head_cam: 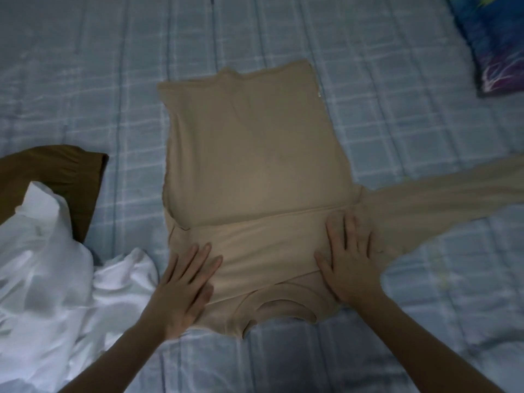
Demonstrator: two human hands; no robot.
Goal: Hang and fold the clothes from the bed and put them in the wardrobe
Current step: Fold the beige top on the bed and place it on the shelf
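One beige long-sleeved top (255, 171) lies flat in the middle of the bed (85, 66), neckline (283, 309) nearest me, body running away toward the far side. I count one sleeve folded across the chest as a band (255, 251) and one sleeve (442, 194) still stretched out to the right over the sheet. Two hands on it, both flat, palms down. My left hand (184, 285) rests on the left end of the folded band near the shoulder, fingers straight and a little spread, gripping nothing. My right hand (350, 262) presses on the right shoulder area where the outstretched sleeve starts, fingers straight and fanned apart, thumb out to the left, also gripping nothing. Two bare forearms come in from the bottom edge. Outward from there: one crumpled white garment (56, 279) heaped at the left, just beside my left wrist, and one brown garment (65, 177) partly under it, further up the left edge. One dark blue patterned pillow (493, 41) in the top right corner, well apart from the top. Sheet is light blue with a check pattern.
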